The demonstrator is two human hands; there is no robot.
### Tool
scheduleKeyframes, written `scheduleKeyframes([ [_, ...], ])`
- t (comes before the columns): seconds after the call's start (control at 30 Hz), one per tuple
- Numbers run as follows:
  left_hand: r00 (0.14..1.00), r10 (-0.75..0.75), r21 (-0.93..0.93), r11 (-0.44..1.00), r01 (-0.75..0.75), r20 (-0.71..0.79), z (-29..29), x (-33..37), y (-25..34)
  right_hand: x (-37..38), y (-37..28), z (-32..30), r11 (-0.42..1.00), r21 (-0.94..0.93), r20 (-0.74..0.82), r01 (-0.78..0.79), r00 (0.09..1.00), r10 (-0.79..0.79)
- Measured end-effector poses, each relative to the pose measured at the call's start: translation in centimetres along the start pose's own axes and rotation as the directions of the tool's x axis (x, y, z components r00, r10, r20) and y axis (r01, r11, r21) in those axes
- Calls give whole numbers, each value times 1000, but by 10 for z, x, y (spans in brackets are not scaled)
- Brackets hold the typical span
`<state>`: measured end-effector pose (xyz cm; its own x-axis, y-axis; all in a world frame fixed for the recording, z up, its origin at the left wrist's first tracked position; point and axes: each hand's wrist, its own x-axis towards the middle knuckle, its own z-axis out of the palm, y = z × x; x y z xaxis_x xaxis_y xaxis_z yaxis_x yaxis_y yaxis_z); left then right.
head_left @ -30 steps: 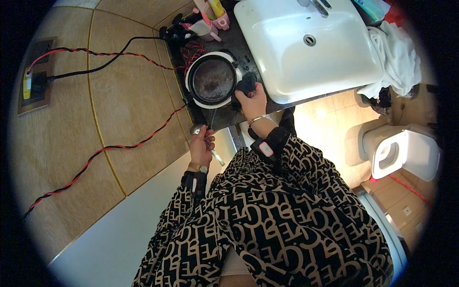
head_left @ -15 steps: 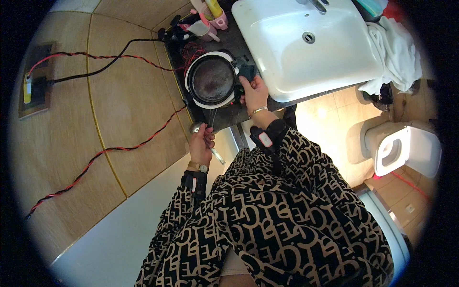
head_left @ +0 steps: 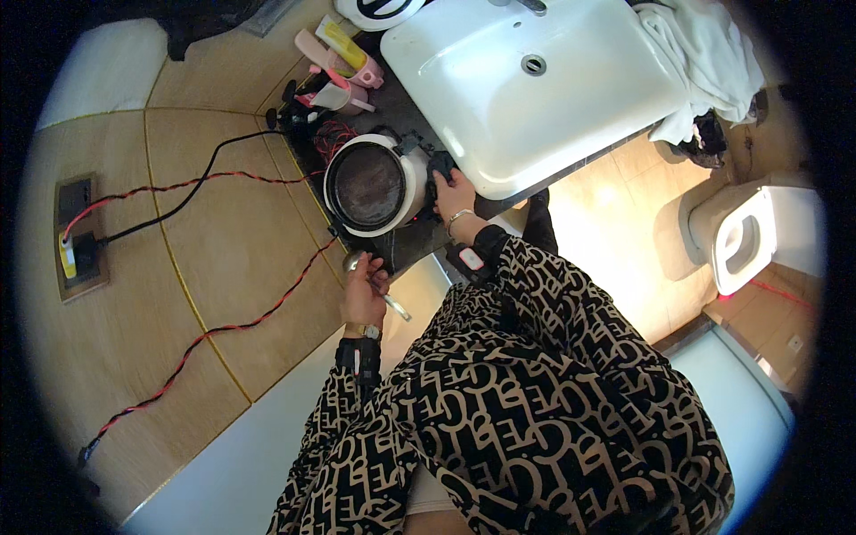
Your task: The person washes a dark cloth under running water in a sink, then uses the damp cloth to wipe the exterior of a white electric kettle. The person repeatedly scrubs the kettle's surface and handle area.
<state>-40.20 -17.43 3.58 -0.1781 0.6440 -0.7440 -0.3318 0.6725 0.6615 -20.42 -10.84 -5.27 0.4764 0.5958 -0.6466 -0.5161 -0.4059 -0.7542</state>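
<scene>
A round white electric pot [head_left: 413, 178] with a black rim stands on the dark counter, its inside showing dark brown. The white side wall shows on its right. To the right of the pot, my right hand [head_left: 456, 198] is closed on a dark cloth-like piece [head_left: 440, 166] between pot and sink; its fingertips are partly hidden. My left hand [head_left: 364, 294], below the pot near the counter's front corner, is wrapped round a metal spoon [head_left: 352, 262]. The spoon's rounded bowl sticks out above my fingers and its handle end points down to the right.
A white sink [head_left: 499, 116] takes up the counter's right. Pink cups [head_left: 361, 76] and coiled red wire [head_left: 334, 138] sit behind the pot. Cords run across the tiled wall to a socket [head_left: 82, 236]. A white cloth [head_left: 704, 58] lies right of the sink; a toilet [head_left: 740, 236] stands beyond.
My view has shifted, so the counter things appear lower and further left. More of the pot's right side shows now. Both hands keep their places beside the pot, the spoon still in the left.
</scene>
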Motion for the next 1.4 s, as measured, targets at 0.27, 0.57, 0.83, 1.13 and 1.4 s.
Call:
scheduleKeyframes([
  [0.27, 999, 4, 26, 1000, -3, -50, 4, 0, 8, 1, 5, -1, 945, -245, 0, 215, 975, -222],
  [0.57, 998, 23, 6, 1000, -22, -54, 11, 3, 12, -13, 0, 1, 971, 72, 121, 227, 965, -234],
  [0.83, 996, 76, -97, 992, -80, -39, 19, 21, 26, 3, -23, -5, 937, -237, 353, 257, 921, -164],
  [1.13, 999, 20, -231, 973, -11, 37, 39, 26, 29, 10, -22, -4, 919, -204, 336, 338, 906, -258],
  [1.4, 999, 45, -165, 985, -43, 12, 30, 25, 27, -14, -20, -14, 906, -277, 346, 320, 913, -216],
])
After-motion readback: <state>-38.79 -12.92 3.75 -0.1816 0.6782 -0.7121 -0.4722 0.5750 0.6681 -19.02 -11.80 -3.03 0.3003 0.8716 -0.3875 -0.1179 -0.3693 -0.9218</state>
